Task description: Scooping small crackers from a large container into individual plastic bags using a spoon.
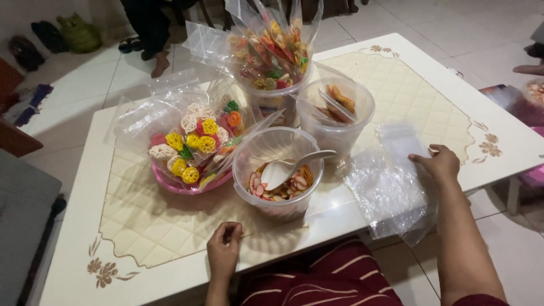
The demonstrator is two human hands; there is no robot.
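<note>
My left hand (224, 249) rests near the table's front edge with fingers curled in; whether it pinches anything I cannot tell. My right hand (438, 161) lies on a stack of clear plastic bags (391, 187) at the right, fingers spread on the top bag. Between the hands stands a clear tub (277, 173) with sliced colourful crackers and a white spoon (292, 167) in it.
A pink bowl (190, 184) holds bagged wheel-shaped crackers. Two more clear tubs (337, 116) stand behind, one under a full bag of mixed crackers (272, 51). The white low table (73, 249) has a cream quilted top. Another person's foot (160, 65) is on the floor beyond.
</note>
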